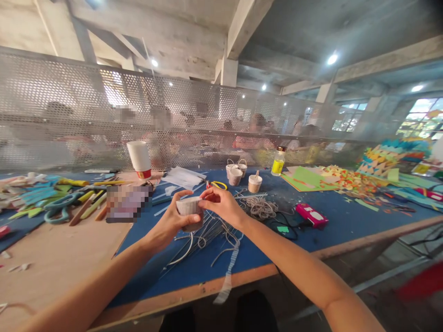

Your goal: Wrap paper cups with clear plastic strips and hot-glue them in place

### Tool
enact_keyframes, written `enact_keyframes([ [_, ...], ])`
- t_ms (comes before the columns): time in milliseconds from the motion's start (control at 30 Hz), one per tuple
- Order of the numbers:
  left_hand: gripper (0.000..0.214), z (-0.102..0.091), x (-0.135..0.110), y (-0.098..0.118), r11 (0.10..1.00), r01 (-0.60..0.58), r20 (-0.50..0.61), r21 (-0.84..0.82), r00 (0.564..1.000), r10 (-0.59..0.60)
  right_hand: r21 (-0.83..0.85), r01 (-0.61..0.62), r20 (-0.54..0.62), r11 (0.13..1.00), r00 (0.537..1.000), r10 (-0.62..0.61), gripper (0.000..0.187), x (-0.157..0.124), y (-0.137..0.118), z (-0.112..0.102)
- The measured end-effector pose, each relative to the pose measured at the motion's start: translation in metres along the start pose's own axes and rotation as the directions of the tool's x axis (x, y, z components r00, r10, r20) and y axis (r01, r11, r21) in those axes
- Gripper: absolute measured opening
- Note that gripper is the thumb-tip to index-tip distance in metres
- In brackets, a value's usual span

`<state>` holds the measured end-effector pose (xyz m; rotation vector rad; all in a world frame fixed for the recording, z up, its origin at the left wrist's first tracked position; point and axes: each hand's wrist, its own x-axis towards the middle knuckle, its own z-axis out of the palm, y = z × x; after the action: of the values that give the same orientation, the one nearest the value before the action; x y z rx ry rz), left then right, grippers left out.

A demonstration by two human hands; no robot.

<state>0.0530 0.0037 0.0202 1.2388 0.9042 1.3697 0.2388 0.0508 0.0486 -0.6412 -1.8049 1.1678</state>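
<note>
My left hand [178, 216] is closed around a small paper cup [188, 207] with a whitish upper band and a browner base. At the cup's right rim, the fingers of my right hand [219, 203] are pinched together; whether they grip the rim or a strip on it is hard to make out. Below the cup lie thin grey cords and wires [207, 230] on the blue table mat. A striped strip [231, 263] hangs over the table's front edge. Behind my hands stand several similar small cups [235, 176], some with looped handles, and another cup [255, 183] to their right.
Scissors [60, 207], markers and scraps crowd the left. A stack of white paper cups [139, 159] and a bottle with a yellow label [278, 162] stand near the perforated metal screen [194, 129]. A pink device [311, 216] and coloured paper pieces [360, 182] lie rightward.
</note>
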Motion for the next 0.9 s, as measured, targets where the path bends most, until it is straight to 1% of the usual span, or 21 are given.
enact_keyframes([
  [100,0.085,0.003,-0.002,0.003,0.998,-0.010,0.013,0.069,1.000,0.009,0.029,0.008,-0.055,1.000,0.998,-0.007,0.024,-0.005,-0.001,-0.001],
  [200,0.083,0.005,-0.003,0.005,0.994,-0.015,0.022,0.107,1.000,0.013,0.045,0.026,-0.078,0.999,0.997,-0.022,0.019,-0.009,-0.001,-0.004],
  [267,0.080,0.006,-0.003,0.006,0.994,-0.007,0.032,0.112,0.999,0.004,0.073,0.033,-0.073,0.997,0.997,-0.028,0.019,-0.011,0.000,-0.006],
  [367,0.076,0.006,-0.004,0.007,0.993,0.014,0.040,0.118,0.999,-0.018,0.118,0.030,-0.028,0.993,0.999,-0.027,0.023,-0.012,0.003,-0.011],
  [433,0.072,0.008,-0.005,0.007,0.989,0.013,0.039,0.147,0.999,-0.019,0.102,0.045,0.009,0.994,0.999,-0.047,0.026,-0.013,0.005,-0.014],
  [500,0.069,0.010,-0.005,0.007,0.982,0.003,0.034,0.191,0.999,-0.009,0.054,0.096,0.019,0.994,0.995,-0.097,0.024,-0.013,0.007,-0.016],
  [567,0.067,0.012,-0.005,0.005,0.976,0.003,0.032,0.220,0.999,-0.011,0.016,0.144,-0.002,0.990,0.990,-0.143,0.019,-0.013,0.009,-0.017],
  [633,0.067,0.013,-0.004,0.003,0.975,0.020,0.038,0.220,0.999,-0.029,0.005,0.166,-0.034,0.986,0.986,-0.165,0.017,-0.013,0.009,-0.017],
  [800,0.068,0.010,-0.001,-0.003,0.983,0.035,0.072,0.179,0.996,-0.049,-0.021,0.127,-0.060,0.992,0.990,-0.128,0.019,-0.013,0.010,-0.019],
  [900,0.069,0.007,0.000,-0.006,0.983,0.036,0.076,0.182,0.996,-0.050,0.003,0.108,-0.054,0.994,0.993,-0.108,0.021,-0.012,0.013,-0.021],
])
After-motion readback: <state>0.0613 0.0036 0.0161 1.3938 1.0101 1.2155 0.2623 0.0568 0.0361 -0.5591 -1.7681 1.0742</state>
